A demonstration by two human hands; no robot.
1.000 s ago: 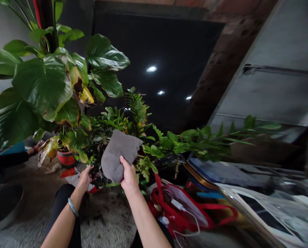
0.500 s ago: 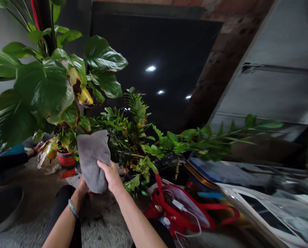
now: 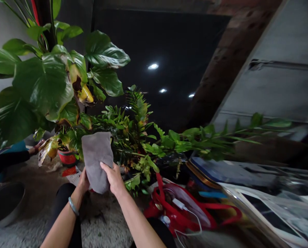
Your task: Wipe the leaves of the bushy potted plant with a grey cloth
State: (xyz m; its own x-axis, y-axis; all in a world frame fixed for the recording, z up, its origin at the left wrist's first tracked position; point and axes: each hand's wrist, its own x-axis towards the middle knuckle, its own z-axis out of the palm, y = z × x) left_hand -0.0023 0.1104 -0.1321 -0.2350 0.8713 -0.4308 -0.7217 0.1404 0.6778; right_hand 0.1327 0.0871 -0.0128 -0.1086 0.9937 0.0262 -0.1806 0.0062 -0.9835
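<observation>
Between my hands is a folded grey cloth (image 3: 97, 155), soft-looking and held upright in front of the plants. My right hand (image 3: 114, 177) grips its right edge, with the thumb lying across the front. At the lower left edge, my left hand (image 3: 84, 181) holds the cloth too; its fingers are mostly hidden behind it. A pale bangle (image 3: 73, 206) circles my left wrist.
A large leafy plant (image 3: 44, 84) rises at the left, near a red pot (image 3: 66, 157). Low green plants (image 3: 169, 141) spread across the middle. A red bag (image 3: 166, 203) with a white cable lies right. A dark basin (image 3: 6, 203) stands lower left.
The cloth and both hands have shifted slightly right in view, and the cloth looks a little straighter. Both hands still hold it.
</observation>
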